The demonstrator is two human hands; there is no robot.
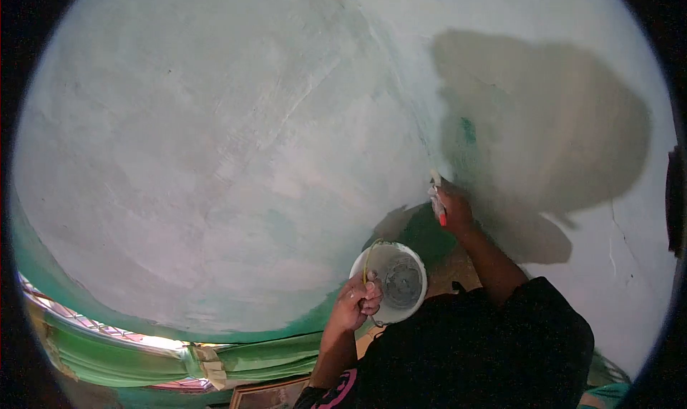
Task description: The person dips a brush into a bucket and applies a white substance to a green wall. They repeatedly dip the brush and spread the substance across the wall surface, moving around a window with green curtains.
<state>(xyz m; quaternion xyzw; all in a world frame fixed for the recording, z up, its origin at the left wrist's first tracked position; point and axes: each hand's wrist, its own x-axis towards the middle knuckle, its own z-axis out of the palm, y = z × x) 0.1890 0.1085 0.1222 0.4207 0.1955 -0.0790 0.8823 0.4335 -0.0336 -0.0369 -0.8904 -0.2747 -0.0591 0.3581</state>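
My right hand [456,207] is closed around a paintbrush [436,193] smeared with white, its red handle end pointing down. The bristles are up against the wall [300,144], close to the inner corner where two wall faces meet. Lower down, my left hand [356,299] grips the thin handle of a white bucket [417,255]. Inside the bucket lies greyish-white paint [402,281]. Whitish smears show on the fingers of the left hand.
Patchy white covers most of the green wall, with a dark green patch [429,230] behind the bucket. Green curtains [122,355] hang over a window at lower left. A framed picture [268,395] sits below them. A shadow falls across the right wall.
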